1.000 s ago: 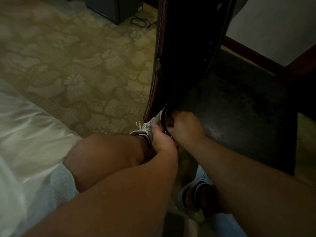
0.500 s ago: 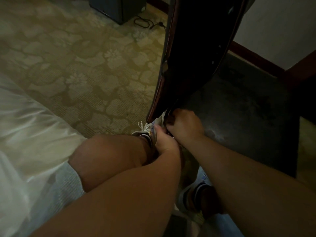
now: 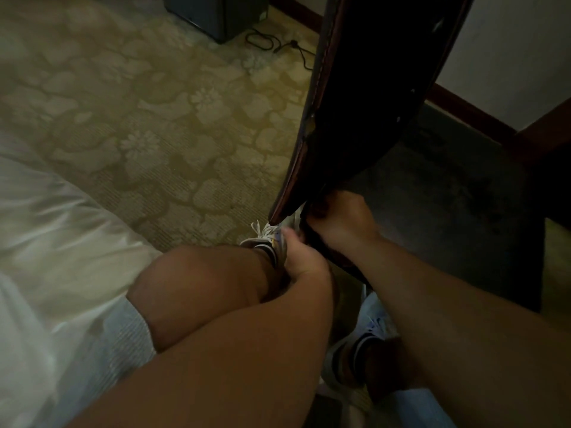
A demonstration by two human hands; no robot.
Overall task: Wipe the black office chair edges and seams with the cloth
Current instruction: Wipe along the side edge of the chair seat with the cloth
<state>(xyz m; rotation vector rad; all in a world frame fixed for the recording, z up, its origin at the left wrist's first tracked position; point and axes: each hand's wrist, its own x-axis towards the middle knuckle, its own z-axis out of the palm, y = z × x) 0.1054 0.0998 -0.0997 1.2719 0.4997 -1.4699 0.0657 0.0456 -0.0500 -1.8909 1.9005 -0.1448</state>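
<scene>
At the centre of the frame, slightly right, the lower corner of the black padded office chair (image 3: 364, 97) with its reddish-brown stitched edge is met by both hands. The right hand (image 3: 343, 225) is curled round the dark lower rim of the backrest, apparently so that the chair is steadied and the seam is opened. The left hand (image 3: 301, 257) is closed in a pinch on a small pale cloth (image 3: 285, 231), of which only a scrap is seen just beside the chair's bottom corner; the cloth is judged to be worked into the crevice where edge and seam meet. A bent knee is seen below the left hand, and a white sneaker (image 3: 262, 234) is partly hidden behind the cloth, so their outlines cannot be fully separated. The patterned beige carpet (image 3: 154, 118) fills the upper left, and white bedding (image 3: 46, 242) the lower left. Compared with the frames of a second ago, the grip of both hands is unchanged, while the chair edge is seen slightly further right and higher, as the view is shifted.
</scene>
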